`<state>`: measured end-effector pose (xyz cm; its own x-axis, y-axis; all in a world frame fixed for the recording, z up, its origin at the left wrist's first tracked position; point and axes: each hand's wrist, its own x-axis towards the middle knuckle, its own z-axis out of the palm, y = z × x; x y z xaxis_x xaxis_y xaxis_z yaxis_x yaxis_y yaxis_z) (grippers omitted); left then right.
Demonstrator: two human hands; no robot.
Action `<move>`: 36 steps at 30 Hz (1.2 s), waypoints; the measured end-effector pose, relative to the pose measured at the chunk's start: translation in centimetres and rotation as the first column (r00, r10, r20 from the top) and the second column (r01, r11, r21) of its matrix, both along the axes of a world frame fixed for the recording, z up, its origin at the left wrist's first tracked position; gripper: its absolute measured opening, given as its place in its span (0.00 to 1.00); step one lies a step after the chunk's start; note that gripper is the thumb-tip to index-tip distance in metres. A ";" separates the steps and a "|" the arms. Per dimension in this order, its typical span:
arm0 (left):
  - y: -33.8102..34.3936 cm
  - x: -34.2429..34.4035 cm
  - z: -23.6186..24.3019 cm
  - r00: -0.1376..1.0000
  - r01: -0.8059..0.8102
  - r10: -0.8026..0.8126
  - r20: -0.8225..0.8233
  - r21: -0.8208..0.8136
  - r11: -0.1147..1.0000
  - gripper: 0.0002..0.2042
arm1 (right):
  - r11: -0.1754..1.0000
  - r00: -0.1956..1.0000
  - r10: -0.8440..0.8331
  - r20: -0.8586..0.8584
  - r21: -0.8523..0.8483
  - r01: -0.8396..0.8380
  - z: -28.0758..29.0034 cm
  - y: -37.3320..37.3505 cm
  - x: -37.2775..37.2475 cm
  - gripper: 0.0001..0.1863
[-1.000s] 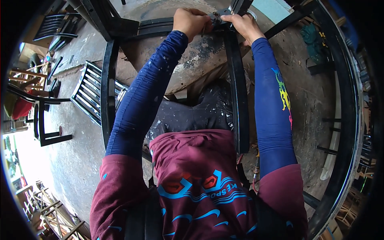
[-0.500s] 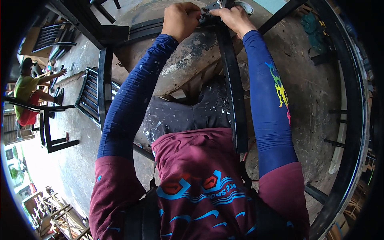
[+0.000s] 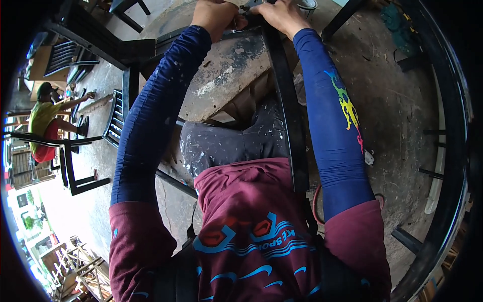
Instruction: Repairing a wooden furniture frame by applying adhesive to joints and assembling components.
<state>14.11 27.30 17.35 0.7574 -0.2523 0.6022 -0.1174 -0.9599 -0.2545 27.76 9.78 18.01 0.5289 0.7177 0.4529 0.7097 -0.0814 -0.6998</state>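
At the top edge, both hands are close together over a black wooden chair frame (image 3: pixel 283 90). My left hand (image 3: pixel 216 17) is closed, its fingers curled inward beside a joint of the frame; what they grip is hidden. My right hand (image 3: pixel 282 17) reaches in from the right with its thumb toward the left hand, its fingers closed round something cut off by the picture's edge. A small metallic part (image 3: pixel 244 8) shows between the hands. One black leg of the frame runs down toward my lap, inside my right forearm. Under the frame lies a worn, paint-stained round surface (image 3: pixel 221 85).
Black chair parts stand at left, including a slatted back (image 3: pixel 114 118) and an angled frame (image 3: pixel 75 171). A person in a yellow shirt (image 3: pixel 44 121) sits farther left. A long black curved frame (image 3: pixel 455 126) borders the right. Red cord (image 3: pixel 317 204) lies by my right arm.
Both hands have shifted slightly up and left in the picture, partly past its top edge. The view has moved a little. The seated person's arm is lower.
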 end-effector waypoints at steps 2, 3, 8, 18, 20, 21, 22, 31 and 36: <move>-1.1 1.3 0.2 0.990 -0.076 -0.047 -0.134 -0.781 0.620 0.03 | 0.931 0.967 -0.250 -0.055 -0.288 0.224 0.6 1.1 0.0 0.27; -1.6 1.8 0.3 0.969 -0.218 -0.170 -0.181 -0.948 -0.233 0.05 | 0.926 0.950 -0.312 -0.019 -0.228 0.300 0.3 1.3 -0.4 0.25; -3.1 1.5 0.7 0.984 -0.175 -0.055 -0.166 -0.958 -0.226 0.07 | 0.920 0.944 -0.303 -0.128 -0.296 0.256 1.2 1.0 -0.3 0.26; -3.3 0.7 1.8 0.919 -0.394 -0.104 -0.380 -0.897 -0.203 0.11 | 0.904 0.948 -0.305 -0.088 -0.340 0.259 1.9 0.3 -0.6 0.28; -2.9 0.8 1.8 0.904 -0.427 -0.120 -0.410 -0.880 -0.210 0.11 | 0.901 0.944 -0.311 -0.108 -0.348 0.258 2.7 0.3 -1.2 0.28; -2.9 1.0 2.1 0.886 -0.462 -0.108 -0.451 -0.878 -0.128 0.11 | 0.896 0.938 -0.323 -0.123 -0.360 0.261 2.8 0.1 -1.2 0.28; -2.9 1.1 2.3 0.867 -0.495 -0.093 -0.489 -0.868 -0.047 0.11 | 0.895 0.937 -0.327 -0.124 -0.360 0.265 2.5 0.3 -1.0 0.28; -3.7 1.5 2.4 0.893 -0.449 0.000 -0.449 -0.892 -0.048 0.11 | 0.919 0.943 -0.307 -0.131 -0.298 0.258 1.7 0.4 -0.6 0.27; -1.5 1.9 0.6 0.886 -0.460 0.066 -0.458 -0.854 0.243 0.10 | 0.928 0.958 -0.273 -0.092 -0.287 0.237 1.2 0.9 -0.5 0.26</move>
<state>16.05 25.84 17.95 0.8202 0.5718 0.0165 0.3235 -0.4875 0.8110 27.25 10.73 19.26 0.7507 0.6363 0.1778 0.5461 -0.4461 -0.7091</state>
